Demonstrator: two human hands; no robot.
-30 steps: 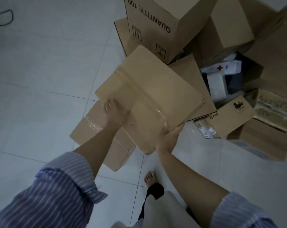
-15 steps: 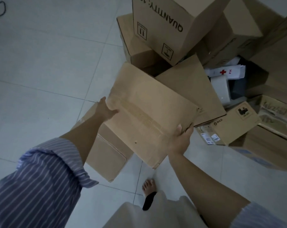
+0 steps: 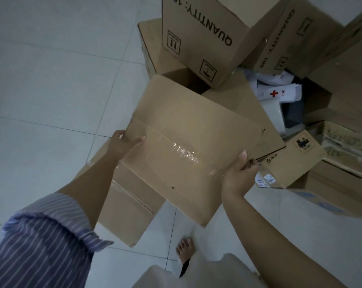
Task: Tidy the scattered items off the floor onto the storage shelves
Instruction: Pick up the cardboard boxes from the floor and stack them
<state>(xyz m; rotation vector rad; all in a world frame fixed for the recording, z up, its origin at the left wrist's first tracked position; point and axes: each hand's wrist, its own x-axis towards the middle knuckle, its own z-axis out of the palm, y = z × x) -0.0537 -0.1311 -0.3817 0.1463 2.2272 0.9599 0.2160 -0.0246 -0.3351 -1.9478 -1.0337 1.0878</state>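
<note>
I hold a flat taped cardboard box [image 3: 188,138] above the floor in front of me, its taped seam facing up. My left hand [image 3: 122,140] grips its left edge, thumb on top. My right hand [image 3: 239,169] grips its near right corner, thumb pressed on the top face. Another sealed cardboard box [image 3: 124,204] lies on the tiles right beneath the held one. No storage shelves are in view.
A pile of cartons fills the upper right: a large box printed QUANTITY [image 3: 205,36], a small PICO box [image 3: 290,161], white first-aid packs with a red cross [image 3: 277,93]. My bare foot [image 3: 185,249] stands on the white tiles [image 3: 51,84] below the held box.
The held box has levelled out and shifted slightly right and away from me. My left hand slid from the box's underside to its left edge; my right hand moved to the right corner.
</note>
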